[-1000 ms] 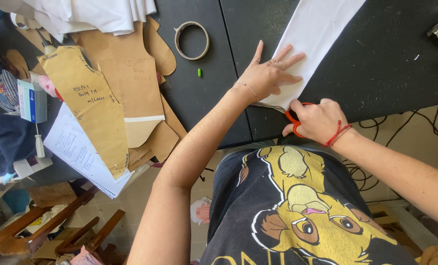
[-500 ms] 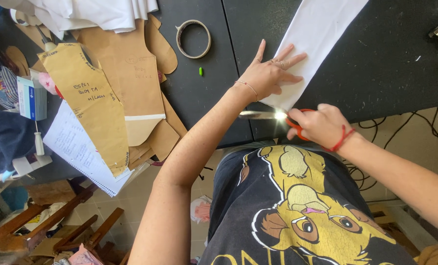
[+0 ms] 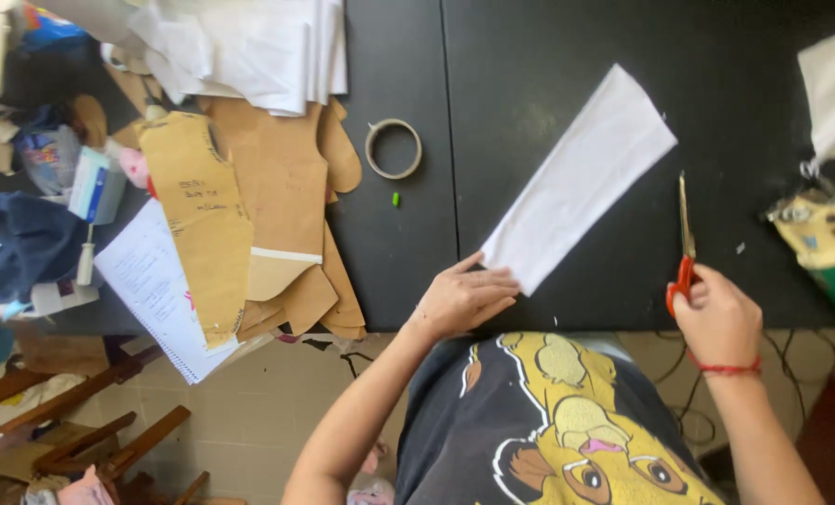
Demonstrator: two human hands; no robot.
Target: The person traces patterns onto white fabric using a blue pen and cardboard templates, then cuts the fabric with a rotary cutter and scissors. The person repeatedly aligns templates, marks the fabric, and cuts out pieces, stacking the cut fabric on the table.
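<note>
A long white strip of fabric point(image 3: 581, 178) lies slanted on the black table point(image 3: 530, 56). My left hand point(image 3: 464, 297) rests flat at the table's near edge, fingertips just touching the strip's lower end. My right hand point(image 3: 717, 323) grips red-handled scissors point(image 3: 684, 238) by the handles to the right of the strip; the closed blades point away from me and lie on the table. A red cord circles my right wrist.
Brown cardboard patterns point(image 3: 249, 215) and white paper sheets point(image 3: 249, 47) cover the table's left part. A tape ring point(image 3: 393, 148) and a small green bit point(image 3: 396, 198) lie near the middle. A green and yellow object point(image 3: 824, 238) sits at the right edge. Clutter and wooden furniture point(image 3: 81, 440) stand at left.
My right hand has carried the scissors away from the strip's lower end out to the right. My left hand slid back off the strip toward the table edge.
</note>
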